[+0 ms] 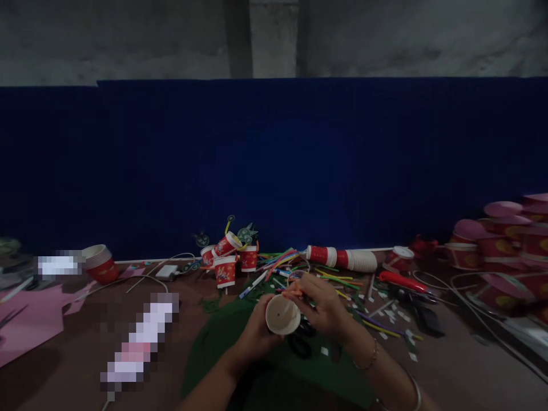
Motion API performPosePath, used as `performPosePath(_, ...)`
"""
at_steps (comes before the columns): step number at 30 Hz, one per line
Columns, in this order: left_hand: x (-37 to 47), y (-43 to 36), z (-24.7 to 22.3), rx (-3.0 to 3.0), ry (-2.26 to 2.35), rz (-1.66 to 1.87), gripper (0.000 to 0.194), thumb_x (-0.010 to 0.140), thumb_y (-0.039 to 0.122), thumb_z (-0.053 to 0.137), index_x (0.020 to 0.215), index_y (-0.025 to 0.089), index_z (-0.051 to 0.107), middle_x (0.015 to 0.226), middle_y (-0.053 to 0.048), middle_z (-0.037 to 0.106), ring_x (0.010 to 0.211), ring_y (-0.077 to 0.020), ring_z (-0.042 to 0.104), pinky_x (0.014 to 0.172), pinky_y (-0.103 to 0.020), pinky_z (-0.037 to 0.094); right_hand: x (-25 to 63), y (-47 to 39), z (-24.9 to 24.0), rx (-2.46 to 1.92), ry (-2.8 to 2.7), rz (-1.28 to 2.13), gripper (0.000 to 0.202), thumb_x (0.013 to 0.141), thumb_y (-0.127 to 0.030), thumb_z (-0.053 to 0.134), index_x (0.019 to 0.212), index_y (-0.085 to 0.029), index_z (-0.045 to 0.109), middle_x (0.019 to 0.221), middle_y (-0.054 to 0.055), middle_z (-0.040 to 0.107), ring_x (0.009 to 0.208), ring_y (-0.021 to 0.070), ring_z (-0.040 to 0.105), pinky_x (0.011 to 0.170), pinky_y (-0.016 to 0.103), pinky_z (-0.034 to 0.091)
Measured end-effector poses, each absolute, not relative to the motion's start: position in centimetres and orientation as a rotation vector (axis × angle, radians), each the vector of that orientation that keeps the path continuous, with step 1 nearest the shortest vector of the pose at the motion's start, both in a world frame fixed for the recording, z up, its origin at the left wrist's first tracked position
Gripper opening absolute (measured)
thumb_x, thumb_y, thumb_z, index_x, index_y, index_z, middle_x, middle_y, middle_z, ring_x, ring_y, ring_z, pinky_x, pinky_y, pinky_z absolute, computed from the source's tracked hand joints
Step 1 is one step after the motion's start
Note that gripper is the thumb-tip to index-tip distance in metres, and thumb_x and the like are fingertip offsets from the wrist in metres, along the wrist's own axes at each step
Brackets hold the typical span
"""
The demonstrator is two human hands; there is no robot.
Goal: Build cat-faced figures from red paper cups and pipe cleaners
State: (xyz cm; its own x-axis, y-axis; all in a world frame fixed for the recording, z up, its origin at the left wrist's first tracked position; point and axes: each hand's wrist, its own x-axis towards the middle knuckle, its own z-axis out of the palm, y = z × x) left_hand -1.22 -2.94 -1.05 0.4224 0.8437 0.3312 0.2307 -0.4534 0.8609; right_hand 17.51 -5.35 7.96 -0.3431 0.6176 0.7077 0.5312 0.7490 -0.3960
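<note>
A paper cup [283, 324] is held in my left hand [253, 330], its white inside turned up toward me. A small dark spot shows at the bottom of the cup. My right hand [324, 307] pinches a small orange piece [293, 290] at the cup's far rim; its exact kind is too small to tell. Beneath my hands lie the black handles of what look like scissors [300, 346], on green sheet material [218, 354]. Just beyond stand several red printed cups [225, 272], some with yellow stems and green round pieces attached.
Coloured thin sticks [274, 264] and a sideways stack of paper cups [342, 258] lie behind my hands. White scraps [390, 314] and a red-handled tool [406, 282] are at right, near red-and-pink cup pieces [500, 245]. Pink paper [34, 319] and nested cups [101, 265] sit left.
</note>
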Motion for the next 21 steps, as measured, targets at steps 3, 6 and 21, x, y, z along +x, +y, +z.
performPosePath(3, -1.4, -2.8, -1.1, 1.951, 0.766, 1.080, 0.062, 0.067, 0.035, 0.065, 0.120, 0.017, 0.040, 0.115, -0.012, 0.048, 0.105, -0.0260, 0.047, 0.092, -0.038, 0.037, 17.6, -5.6, 7.9, -0.812, -2.032, 0.072, 0.017, 0.087, -0.023, 0.046, 0.093, -0.019, 0.061, 0.077, 0.006, 0.058, 0.073, 0.0176, 0.053, 0.066, 0.030, 0.043)
performPosePath(6, -1.4, -2.8, -0.9, 1.935, 0.663, 1.086, 0.065, 0.070, 0.046, 0.062, 0.123, 0.017, 0.038, 0.117, -0.013, 0.046, 0.106, -0.0275, 0.047, 0.093, -0.039, 0.037, 17.6, -5.7, 7.9, -0.779, -2.048, 0.046, 0.018, 0.086, -0.022, 0.046, 0.095, -0.020, 0.061, 0.078, 0.007, 0.059, 0.072, 0.0176, 0.054, 0.065, 0.030, 0.044)
performPosePath(21, -1.3, -3.0, -0.6, 1.872, 0.739, 1.083, 0.063, 0.072, 0.042, 0.063, 0.125, 0.017, 0.040, 0.123, -0.013, 0.049, 0.113, -0.0285, 0.046, 0.099, -0.041, 0.034, 17.5, -6.0, 8.2, -0.801, -2.094, 0.100, 0.015, 0.086, -0.019, 0.048, 0.092, -0.020, 0.061, 0.075, 0.004, 0.056, 0.070, 0.0158, 0.051, 0.064, 0.028, 0.041)
